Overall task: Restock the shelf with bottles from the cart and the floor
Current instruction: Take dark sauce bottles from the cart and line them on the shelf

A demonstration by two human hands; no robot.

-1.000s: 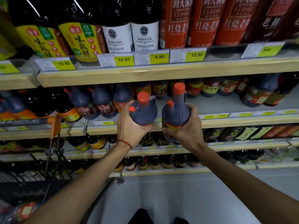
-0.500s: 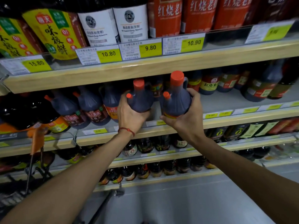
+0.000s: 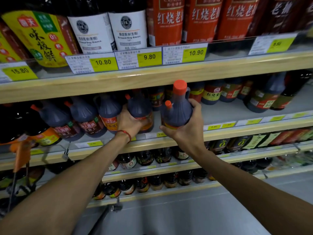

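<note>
Two dark plastic jug bottles with orange caps: left hand [image 3: 129,122] grasps left bottle [image 3: 139,107] on wooden shelf [image 3: 237,131]; right hand [image 3: 188,131] grasps right bottle [image 3: 177,111] at shelf edge.

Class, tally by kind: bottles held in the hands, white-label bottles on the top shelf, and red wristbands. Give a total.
Held bottles: 2
White-label bottles: 2
Red wristbands: 1
Total: 5
</note>
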